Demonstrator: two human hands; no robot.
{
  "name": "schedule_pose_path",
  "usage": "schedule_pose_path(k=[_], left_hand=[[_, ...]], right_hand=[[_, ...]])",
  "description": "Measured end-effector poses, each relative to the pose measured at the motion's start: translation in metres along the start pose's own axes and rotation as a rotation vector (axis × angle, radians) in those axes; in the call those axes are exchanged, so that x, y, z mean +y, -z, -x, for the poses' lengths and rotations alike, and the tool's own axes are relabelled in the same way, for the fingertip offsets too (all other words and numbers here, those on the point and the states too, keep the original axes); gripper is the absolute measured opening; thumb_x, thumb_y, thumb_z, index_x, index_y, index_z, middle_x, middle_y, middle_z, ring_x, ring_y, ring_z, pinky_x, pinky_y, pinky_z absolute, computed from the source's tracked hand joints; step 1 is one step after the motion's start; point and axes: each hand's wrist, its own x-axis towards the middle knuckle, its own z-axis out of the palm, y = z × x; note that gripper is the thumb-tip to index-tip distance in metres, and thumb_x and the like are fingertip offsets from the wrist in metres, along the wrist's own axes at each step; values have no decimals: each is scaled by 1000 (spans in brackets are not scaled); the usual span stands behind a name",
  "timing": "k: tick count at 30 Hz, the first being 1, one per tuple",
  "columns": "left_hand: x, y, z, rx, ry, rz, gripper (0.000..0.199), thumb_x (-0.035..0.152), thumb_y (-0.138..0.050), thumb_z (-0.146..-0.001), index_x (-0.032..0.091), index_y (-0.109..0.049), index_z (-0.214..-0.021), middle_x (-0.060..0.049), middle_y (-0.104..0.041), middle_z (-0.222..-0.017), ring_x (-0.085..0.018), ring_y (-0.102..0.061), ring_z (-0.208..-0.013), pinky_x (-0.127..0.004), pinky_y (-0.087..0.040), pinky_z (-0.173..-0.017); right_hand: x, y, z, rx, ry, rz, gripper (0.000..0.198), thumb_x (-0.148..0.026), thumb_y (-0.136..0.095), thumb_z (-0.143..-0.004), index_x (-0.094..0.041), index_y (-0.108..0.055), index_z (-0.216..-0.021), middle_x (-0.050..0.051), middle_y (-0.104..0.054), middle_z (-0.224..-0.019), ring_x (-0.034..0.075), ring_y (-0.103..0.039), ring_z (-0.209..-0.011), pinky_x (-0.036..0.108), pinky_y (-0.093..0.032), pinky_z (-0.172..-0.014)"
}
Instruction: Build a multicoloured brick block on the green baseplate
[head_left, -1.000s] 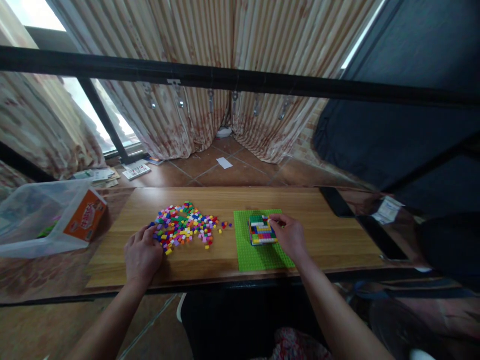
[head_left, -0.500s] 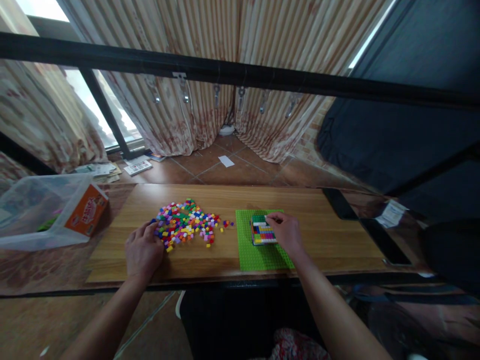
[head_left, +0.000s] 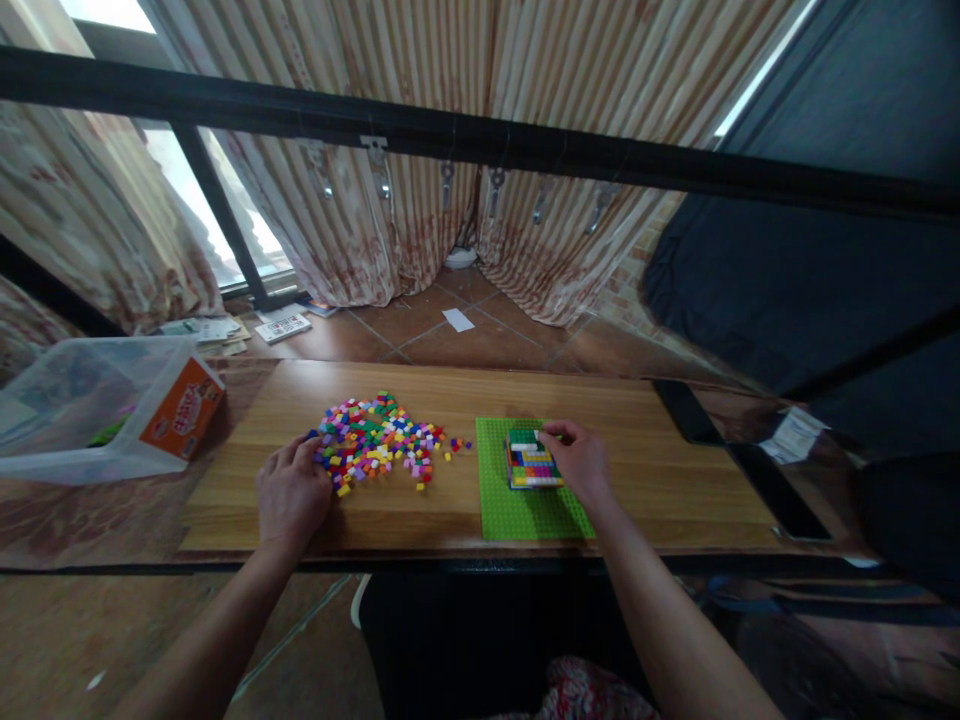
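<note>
On the wooden board (head_left: 450, 515) lies a green studded baseplate (head_left: 499, 515). A small block of stacked toy bricks (head_left: 534, 466), in rows of green, white, blue, yellow and pink, stands on it. My right hand (head_left: 583, 462) is at the block's upper right, thumb and forefinger pinched on a small white brick (head_left: 538, 435) at its green top rows. Whether that brick touches the block I cannot tell. My left hand (head_left: 294, 492) rests at the left edge of a heap of loose, many-coloured bricks (head_left: 379, 437). Its fingers lie loosely bent on the board, fingertips touching the outermost bricks.
A clear plastic box (head_left: 97, 400) with an orange label stands at the left. Two dark phone-like slabs, one farther back (head_left: 685, 410) and one nearer (head_left: 780, 492), lie at the right. A black bar (head_left: 450, 140) crosses the view before the curtains (head_left: 420, 60).
The view has shifted slightly, moving the scene a little to the right. My right hand stays pinched at the top of the block, and my left hand stays beside the heap.
</note>
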Motion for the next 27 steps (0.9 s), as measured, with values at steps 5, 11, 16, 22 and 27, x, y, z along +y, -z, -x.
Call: schedule_pose_path(k=[5, 11, 16, 22, 27], left_hand=[[1, 1, 0, -9, -5, -13, 39, 19, -40, -87, 14, -64, -118, -13, -62, -125, -28, -57, -111, -40, -42, -100], [1, 2, 1, -11, 3, -13, 39, 19, -41, -87, 15, -64, -118, -13, -62, -124, -28, -57, -111, -41, -42, -99], [0, 1, 1, -9, 10, -11, 39, 19, -41, -87, 15, -64, -118, -13, -62, -125, -28, -56, -112, -41, -42, -100], [0, 0, 1, -4, 9, -5, 38, 19, -41, -87, 15, -64, -117, -12, -62, -125, -28, -56, -112, -41, -42, -99], [0, 0, 1, 11, 10, -4, 38, 18, -41, -86, 15, -65, -116, -12, -63, -123, -29, -57, -110, -42, -43, -98]], right_hand=[[9, 6, -11, -85, -42, 49, 34, -44, -68, -69, -18, -76, -90, 7, -72, -81, 17, -60, -63, 31, -48, -65], [9, 8, -14, -279, -147, -265, 33, -45, -73, -64, -18, -76, -84, 7, -75, -83, 20, -67, -74, 32, -53, -70], [7, 9, -14, -278, -171, -292, 36, -47, -77, -60, -17, -77, -80, 8, -76, -82, 20, -68, -72, 33, -54, -68], [8, 9, -14, -309, -175, -319, 35, -46, -77, -61, -17, -77, -82, 8, -76, -83, 21, -69, -72, 34, -55, -69], [12, 13, -11, -255, -162, -354, 37, -45, -75, -64, -18, -76, -88, 7, -76, -88, 19, -69, -77, 34, -54, -76]])
